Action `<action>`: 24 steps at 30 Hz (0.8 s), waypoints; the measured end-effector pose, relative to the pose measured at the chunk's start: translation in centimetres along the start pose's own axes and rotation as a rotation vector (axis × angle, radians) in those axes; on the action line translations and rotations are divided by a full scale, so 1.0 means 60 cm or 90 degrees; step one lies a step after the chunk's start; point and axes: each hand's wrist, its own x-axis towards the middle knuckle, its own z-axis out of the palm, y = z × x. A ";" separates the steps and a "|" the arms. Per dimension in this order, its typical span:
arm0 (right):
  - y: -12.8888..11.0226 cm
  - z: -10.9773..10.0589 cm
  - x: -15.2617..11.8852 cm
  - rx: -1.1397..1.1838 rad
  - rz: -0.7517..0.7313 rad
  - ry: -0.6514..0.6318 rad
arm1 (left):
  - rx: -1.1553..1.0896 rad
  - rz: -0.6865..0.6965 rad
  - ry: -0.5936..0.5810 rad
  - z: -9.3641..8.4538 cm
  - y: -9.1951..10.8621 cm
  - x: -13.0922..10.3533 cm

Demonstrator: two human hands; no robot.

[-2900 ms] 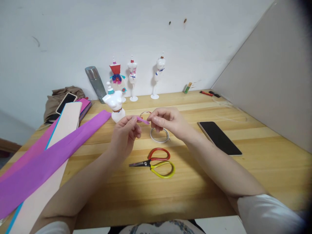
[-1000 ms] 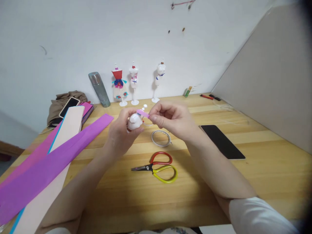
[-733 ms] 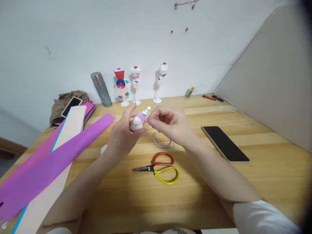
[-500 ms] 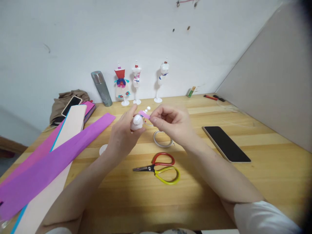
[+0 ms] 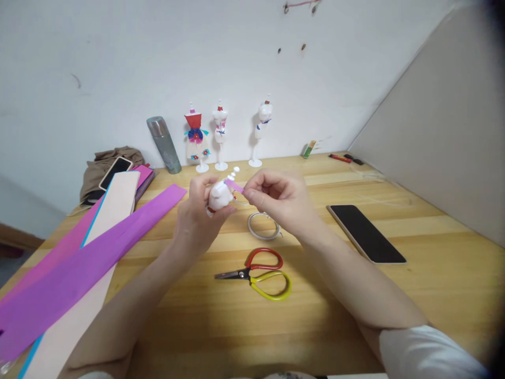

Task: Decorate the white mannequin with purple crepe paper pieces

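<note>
My left hand is closed around a small white mannequin, tilted with its knobbed neck pointing up and right. A narrow purple paper strip runs from the mannequin's neck to my right hand, whose thumb and forefinger pinch its free end. Much of the mannequin's body is hidden by my left fingers. Below my hands lie a roll of white tape and a pair of scissors with one red and one yellow handle, the blades pointing left.
Three small mannequins stand along the wall beside a grey flask. Long purple paper and cream paper sheets cover the left side. A phone lies at right; another phone rests on brown cloth.
My left hand has turned the mannequin slightly, so its neck tips further and more of its white body shows. The right hand keeps its pinch on the strip, almost in place.
</note>
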 end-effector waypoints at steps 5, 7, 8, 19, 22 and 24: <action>-0.002 0.002 0.000 0.006 0.003 0.008 | -0.021 0.007 -0.002 0.006 -0.004 -0.002; -0.001 0.003 0.000 0.007 0.007 0.009 | -0.010 0.025 0.006 0.007 -0.008 -0.002; -0.001 0.003 0.001 0.007 0.009 0.008 | 0.004 0.034 0.011 0.007 -0.010 -0.003; -0.001 0.001 0.001 0.013 0.021 0.000 | 0.120 0.288 0.038 0.006 -0.031 0.000; 0.000 0.003 -0.002 0.013 0.021 -0.005 | 0.144 0.293 0.038 0.005 -0.028 0.000; 0.000 0.004 -0.003 0.015 0.021 -0.009 | 0.147 0.277 0.033 0.005 -0.027 0.000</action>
